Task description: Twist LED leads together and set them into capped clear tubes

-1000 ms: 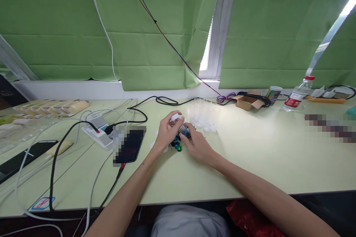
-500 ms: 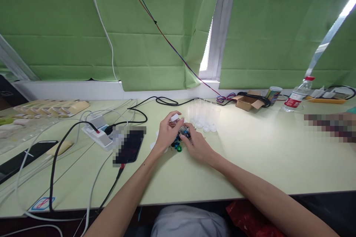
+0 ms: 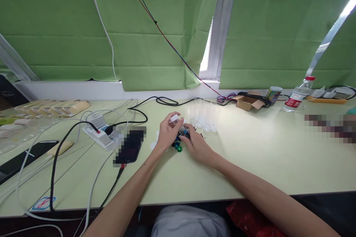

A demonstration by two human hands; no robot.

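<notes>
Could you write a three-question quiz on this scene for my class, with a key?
1. True or false: the left hand and the right hand are both on the clear container.

2. Which of these is nearest the hands?
A) the cardboard box
B) the clear tubes
C) the bottle

3. Fill in: the round piece lying nearest the front edge of the table is ____ in colour.

Key: 1. True; 2. B; 3. green

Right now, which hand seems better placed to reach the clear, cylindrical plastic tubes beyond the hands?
Probably the right hand: those tubes stand just beyond it, farther from the left hand. Both hands, though, are holding a white-capped, clear container.
</notes>
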